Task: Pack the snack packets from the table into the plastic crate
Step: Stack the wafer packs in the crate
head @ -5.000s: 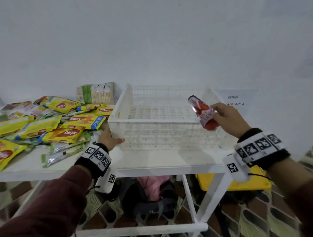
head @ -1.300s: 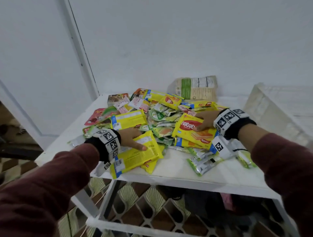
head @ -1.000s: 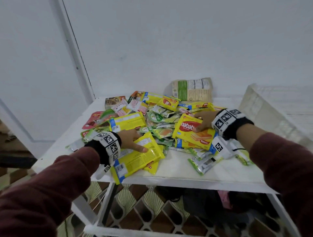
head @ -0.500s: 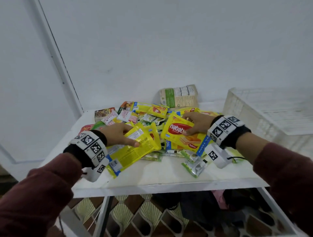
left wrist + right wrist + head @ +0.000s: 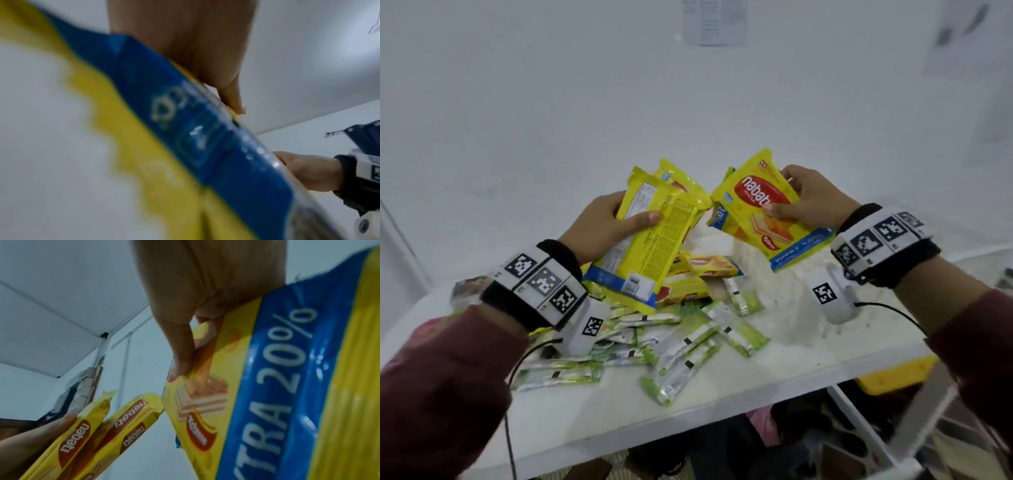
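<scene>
My left hand (image 5: 630, 219) grips two yellow wafer packets (image 5: 654, 236), backs toward me, thumb across the front. In the right wrist view both of those packets (image 5: 98, 426) show side by side. My right hand (image 5: 787, 202) pinches another yellow Nabati wafer packet (image 5: 756, 219) by its upper edge, thumb (image 5: 180, 353) on its face. All are lifted above the pile, their top corners almost touching. In the left wrist view the packet's blue band (image 5: 185, 129) fills the frame, blurred. The white plastic crate (image 5: 784, 284) is a pale blur below my right hand.
Several green stick sachets (image 5: 688, 342) lie spread over the white table (image 5: 688, 411) near its front edge. More yellow wafer packets (image 5: 709, 267) lie behind them. A yellow bin (image 5: 893, 375) and dark bags (image 5: 791, 431) sit under the table.
Both hands, which lay flat on yellow packets in the pile, have closed on them and lifted them off the table. The view has swung right.
</scene>
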### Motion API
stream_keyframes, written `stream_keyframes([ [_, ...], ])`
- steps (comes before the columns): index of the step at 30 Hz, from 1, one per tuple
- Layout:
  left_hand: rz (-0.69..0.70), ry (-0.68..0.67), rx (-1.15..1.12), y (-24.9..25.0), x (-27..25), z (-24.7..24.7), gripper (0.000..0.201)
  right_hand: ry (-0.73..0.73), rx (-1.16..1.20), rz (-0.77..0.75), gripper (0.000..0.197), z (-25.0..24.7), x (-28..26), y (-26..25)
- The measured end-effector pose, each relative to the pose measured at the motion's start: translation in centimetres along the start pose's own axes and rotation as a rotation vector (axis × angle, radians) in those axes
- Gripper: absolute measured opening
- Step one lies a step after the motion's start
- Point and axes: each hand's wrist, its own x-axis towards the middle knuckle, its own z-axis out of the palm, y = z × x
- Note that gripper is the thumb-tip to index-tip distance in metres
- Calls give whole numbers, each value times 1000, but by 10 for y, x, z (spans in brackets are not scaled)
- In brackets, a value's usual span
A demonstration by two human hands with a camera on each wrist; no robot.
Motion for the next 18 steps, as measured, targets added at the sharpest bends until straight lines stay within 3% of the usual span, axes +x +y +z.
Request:
stream_keyframes([
  [3, 40, 10, -48, 36, 34, 52, 10, 29, 50, 79, 26, -47, -7, 38],
  [9, 65, -56, -124, 94, 92, 156, 49, 145, 76, 178, 32, -126, -18, 116],
  [14, 15, -81, -165, 124, 118, 212, 35, 135, -17, 193, 40, -173, -15, 157],
  [18, -5, -86, -128, 137, 142, 236, 72, 80, -155, 197, 44, -194, 2, 175],
])
